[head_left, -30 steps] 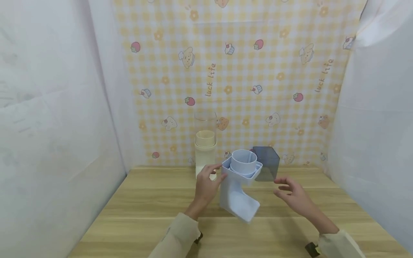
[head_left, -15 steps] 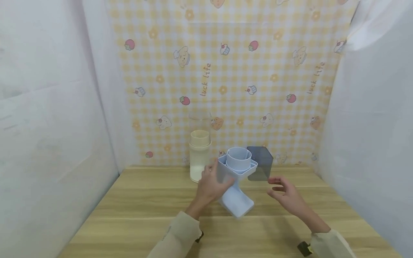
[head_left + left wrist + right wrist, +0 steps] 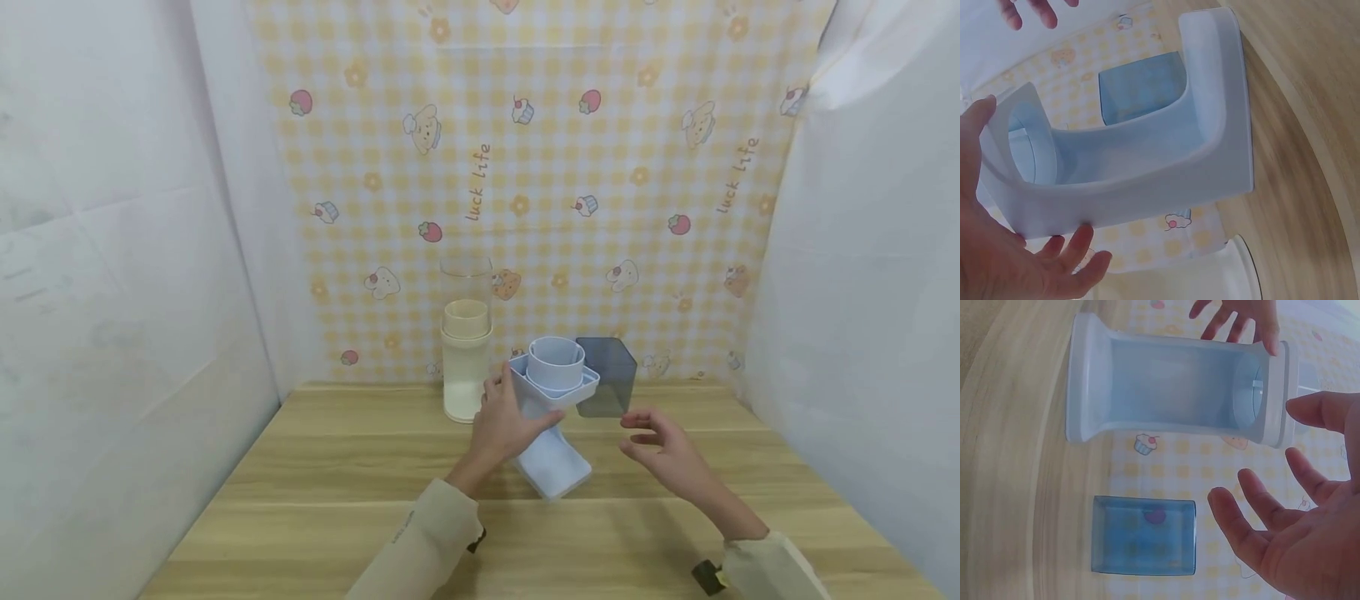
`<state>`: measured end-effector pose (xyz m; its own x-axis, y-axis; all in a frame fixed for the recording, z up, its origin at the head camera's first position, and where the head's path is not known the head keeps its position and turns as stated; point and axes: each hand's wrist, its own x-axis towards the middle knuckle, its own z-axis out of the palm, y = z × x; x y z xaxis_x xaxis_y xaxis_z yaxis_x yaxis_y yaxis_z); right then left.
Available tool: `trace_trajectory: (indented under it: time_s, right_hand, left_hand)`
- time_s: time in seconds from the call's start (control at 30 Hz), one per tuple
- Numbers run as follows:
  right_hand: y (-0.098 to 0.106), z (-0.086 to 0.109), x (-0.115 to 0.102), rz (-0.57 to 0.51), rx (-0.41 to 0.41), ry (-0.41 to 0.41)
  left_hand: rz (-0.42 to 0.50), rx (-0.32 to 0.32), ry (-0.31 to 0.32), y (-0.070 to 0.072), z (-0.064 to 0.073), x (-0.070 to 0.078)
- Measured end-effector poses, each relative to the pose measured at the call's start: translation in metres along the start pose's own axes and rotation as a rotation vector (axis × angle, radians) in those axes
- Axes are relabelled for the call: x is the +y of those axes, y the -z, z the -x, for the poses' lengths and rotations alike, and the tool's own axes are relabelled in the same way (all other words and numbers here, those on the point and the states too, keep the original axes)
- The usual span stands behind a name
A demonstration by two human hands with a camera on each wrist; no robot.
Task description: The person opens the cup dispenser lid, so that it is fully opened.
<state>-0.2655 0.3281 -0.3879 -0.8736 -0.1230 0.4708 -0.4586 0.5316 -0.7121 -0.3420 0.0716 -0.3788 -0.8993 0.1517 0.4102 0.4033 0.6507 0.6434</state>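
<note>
Tightening: a fuller hold is now kept on the pale blue dispenser stand (image 3: 555,397) by the left hand (image 3: 501,423)

Head view: a second ago only the stand's left edge was met by fingertips; now its upper part is straddled, with the thumb laid across the front and the fingers set round the left side. The right hand (image 3: 666,452) has been kept apart to the right, its fingers loosely curved around nothing. The stand is placed mid-surface (image 3: 360,500), its round collar (image 3: 556,367) facing up. Behind it a translucent grey-blue box (image 3: 609,379) is seen, and to the left a cream dispenser (image 3: 465,367) with a clear cylinder (image 3: 466,279).

Left wrist view: the upper end is held between thumb and fingers; how firmly it is pressed cannot be told. Whether the foot (image 3: 1210,75) bears fully on the surface is also unclear.

Right wrist view: a wide gap is left between thumb and fingers, with nothing held. The stand's open front is shown.

As a judgement, the stand is now steadied by one hand alone, and the other is left free for work on it.
</note>
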Motion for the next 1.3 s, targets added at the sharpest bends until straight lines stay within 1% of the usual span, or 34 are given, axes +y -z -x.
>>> trace_trajectory:
  time_s: [0.13, 0.33, 0.6, 0.8, 1.0, 1.1, 1.2, 1.3]
  right_hand:
    - [0.0, 0.001, -0.001, -0.009, -0.004, -0.036]
    - [0.001, 0.001, -0.003, -0.016, -0.013, -0.093]
    - [0.001, 0.001, -0.003, 0.006, -0.004, -0.102]
    - [0.002, 0.001, -0.005, -0.015, -0.024, -0.105]
    - [0.002, 0.002, -0.005, -0.032, -0.035, -0.117]
    - [0.001, 0.002, -0.005, -0.032, -0.037, -0.121]
    - [0.0, 0.002, -0.004, -0.038, -0.038, -0.12]
    - [-0.001, 0.002, -0.003, -0.045, -0.039, -0.114]
  left_hand:
    - [0.009, 0.023, -0.029, -0.002, -0.001, -0.003]
    - [0.0, 0.101, -0.086, -0.001, -0.003, -0.008]
    - [0.008, 0.145, -0.136, -0.002, -0.007, -0.011]
    - [0.034, 0.177, -0.144, -0.002, -0.008, -0.012]
    - [0.06, 0.245, -0.17, -0.007, -0.012, -0.017]
    - [0.069, 0.271, -0.17, -0.009, -0.013, -0.02]
    - [0.063, 0.291, -0.163, -0.009, -0.014, -0.021]
    - [0.024, 0.302, -0.158, -0.009, -0.016, -0.02]
